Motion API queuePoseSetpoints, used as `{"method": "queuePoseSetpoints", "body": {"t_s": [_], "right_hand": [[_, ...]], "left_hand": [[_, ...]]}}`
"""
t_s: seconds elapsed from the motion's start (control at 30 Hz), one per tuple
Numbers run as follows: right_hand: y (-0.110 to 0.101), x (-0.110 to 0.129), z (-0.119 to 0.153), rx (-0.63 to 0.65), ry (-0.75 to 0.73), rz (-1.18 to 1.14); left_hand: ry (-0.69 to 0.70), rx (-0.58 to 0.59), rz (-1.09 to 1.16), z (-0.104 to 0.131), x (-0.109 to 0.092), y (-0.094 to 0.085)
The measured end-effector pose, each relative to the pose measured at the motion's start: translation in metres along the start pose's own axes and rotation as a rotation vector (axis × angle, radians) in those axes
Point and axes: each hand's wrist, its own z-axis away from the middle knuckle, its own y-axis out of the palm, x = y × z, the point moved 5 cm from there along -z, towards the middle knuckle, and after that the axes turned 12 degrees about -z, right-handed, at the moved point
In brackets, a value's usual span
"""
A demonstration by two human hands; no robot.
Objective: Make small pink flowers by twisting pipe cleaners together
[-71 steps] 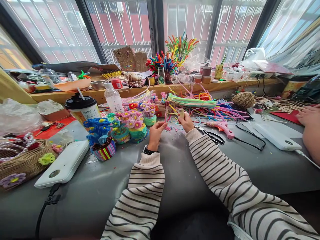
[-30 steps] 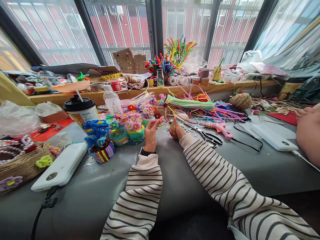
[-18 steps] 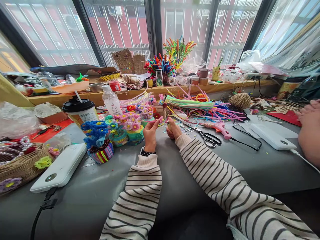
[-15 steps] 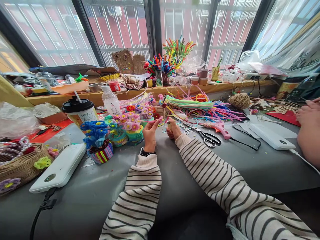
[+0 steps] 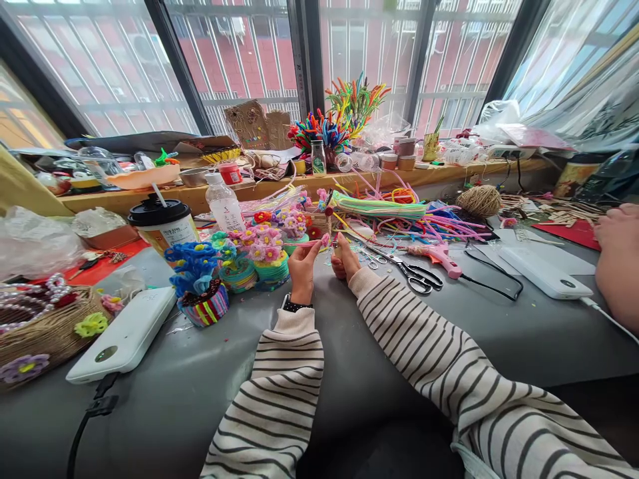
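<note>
Pinched in the fingertips of my left hand [image 5: 302, 266] is a small pink pipe-cleaner piece [image 5: 325, 240], its fuzzy end pointing right. My right hand [image 5: 345, 260] is closed around a small upright object that looks like a lighter [image 5: 336, 247], with the thumb on top. A narrow gap separates the pink piece from the lighter; no flame can be made out. Left of my hands stand pots of pipe-cleaner flowers, one pink [image 5: 264, 247] and one blue [image 5: 194, 269]. Black-handled scissors [image 5: 418, 277] lie right of my right hand.
A pink glue gun [image 5: 442, 259] with a black cable lies beyond the scissors. Bundled pipe cleaners [image 5: 382, 206] and a twine ball [image 5: 478, 201] are behind. White power banks [image 5: 122, 339] lie on both sides. A lidded cup [image 5: 162, 223] stands left; another person's hand [image 5: 619, 239] is far right.
My left hand has shifted slightly right, bringing the pink piece nearer the lighter. The right hand stays almost where it was, and the view has turned a little.
</note>
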Motion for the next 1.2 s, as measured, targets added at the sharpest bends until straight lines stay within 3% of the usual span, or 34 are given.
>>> {"method": "queuePoseSetpoints", "body": {"t_s": [1.2], "right_hand": [[0.0025,-0.0044,-0.0020,0.035,-0.011,-0.011]], "left_hand": [[-0.012,-0.005,-0.014,0.0004,0.0029,-0.0017]]}}
